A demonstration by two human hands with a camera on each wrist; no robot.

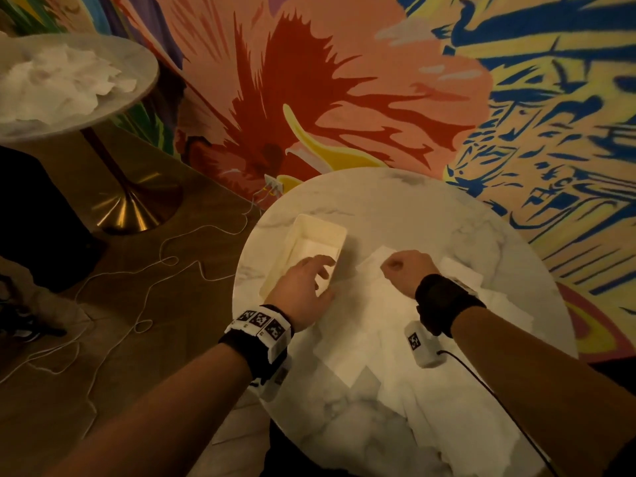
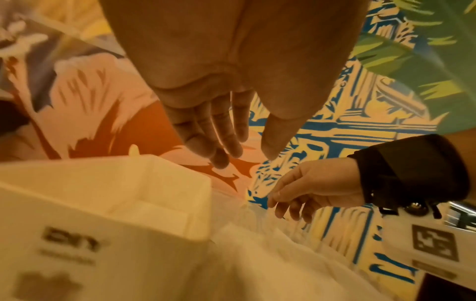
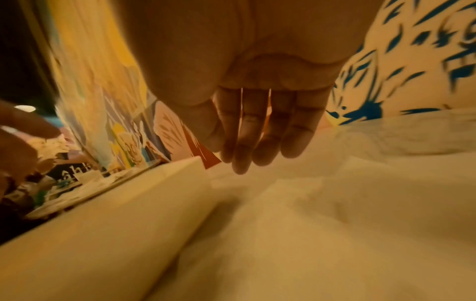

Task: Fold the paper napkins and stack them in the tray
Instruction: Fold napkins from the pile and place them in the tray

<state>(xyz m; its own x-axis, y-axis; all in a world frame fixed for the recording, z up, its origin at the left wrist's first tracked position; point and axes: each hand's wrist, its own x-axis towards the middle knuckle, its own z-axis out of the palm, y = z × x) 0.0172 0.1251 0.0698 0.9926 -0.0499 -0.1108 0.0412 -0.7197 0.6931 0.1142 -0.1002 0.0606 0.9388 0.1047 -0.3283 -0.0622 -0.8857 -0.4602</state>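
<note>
Napkins (image 1: 371, 325) lie spread loose over the near and right side of the marble table (image 1: 430, 208). Right hand (image 1: 407, 271) hovers low over them, fingers (image 3: 247, 142) extended, together, nothing held. Left hand (image 1: 306, 290) is over the near end of the tray (image 1: 323, 232), fingers relaxed and apart, holding nothing. Tray sits just left of the pile; wrist view shows paper against its wall. Contents hard to read. Suggest: take one sheet only, square corners, crease flat on the table, then lay it flush in the tray. Second table (image 1: 103, 108) far left holds more napkins.
</note>
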